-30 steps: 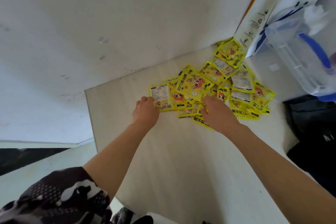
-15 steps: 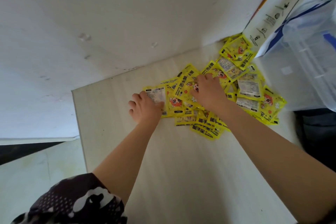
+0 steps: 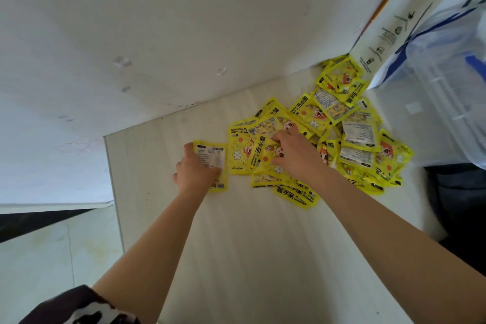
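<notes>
Sorting step: left hand (image 3: 196, 169) grips yellow foil hand-warmer sachet (image 3: 214, 156), back up, on pale wooden desk (image 3: 236, 258), just beside heap of same sachets (image 3: 360, 137); right hand (image 3: 294, 158) on heap, grip not clear. Next, probably: pull one sachet free, stack neatly.

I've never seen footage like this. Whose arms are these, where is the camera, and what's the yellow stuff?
No machine here: a person works with two bare hands, and the one camera sits on their head, looking down along the arms. On the pale table lies a pile of yellow hand-warmer packets. The left hand lies on a single packet, apart from the pile, printed back up. The right hand reaches into the pile, fingers on the top packets. Whether either hand truly grips, I cannot tell. At the right stand a white printed box and a clear plastic container.
</notes>
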### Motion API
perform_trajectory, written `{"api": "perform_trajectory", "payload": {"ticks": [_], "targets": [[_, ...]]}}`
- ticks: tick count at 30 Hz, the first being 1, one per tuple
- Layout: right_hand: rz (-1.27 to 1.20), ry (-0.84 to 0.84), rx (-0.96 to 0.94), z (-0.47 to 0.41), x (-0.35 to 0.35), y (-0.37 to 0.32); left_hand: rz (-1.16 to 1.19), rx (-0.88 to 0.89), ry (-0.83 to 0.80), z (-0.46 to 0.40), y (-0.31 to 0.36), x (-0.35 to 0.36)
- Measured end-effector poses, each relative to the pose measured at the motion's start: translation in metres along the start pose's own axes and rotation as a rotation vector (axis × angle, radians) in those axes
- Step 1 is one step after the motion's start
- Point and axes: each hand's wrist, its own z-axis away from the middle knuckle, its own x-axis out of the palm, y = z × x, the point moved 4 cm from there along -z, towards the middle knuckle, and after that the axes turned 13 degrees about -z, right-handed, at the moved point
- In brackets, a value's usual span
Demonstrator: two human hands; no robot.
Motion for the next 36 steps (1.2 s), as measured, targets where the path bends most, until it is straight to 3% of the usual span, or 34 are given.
{"api": "perform_trajectory", "payload": {"ticks": [6, 10, 13, 18, 25, 36], "targets": [[-0.171, -0.021, -0.014, 0.01, 0.002, -0.005, 0.2, 0.075, 0.08, 0.019, 0.001, -0.014], [-0.558, 0.038, 0.152, 0.008, -0.01, 0.001, 0.538, 0.044, 0.036, 0.024, 0.011, -0.019], [-0.848, 0.094, 0.26, 0.005, -0.018, 0.005, 0.637, 0.043, -0.058, 0.021, 0.03, -0.015], [-0.677, 0.097, 0.257, -0.009, -0.018, 0.005, 0.602, 0.053, -0.169, 0.016, 0.051, 0.005], [-0.227, 0.054, 0.331, -0.015, 0.002, 0.006, 0.27, 0.008, -0.053, 0.013, 0.052, 0.022], [-0.395, 0.085, 0.307, -0.012, 0.013, -0.006, 0.397, -0.054, -0.091, 0.016, 0.057, 0.023]]}}
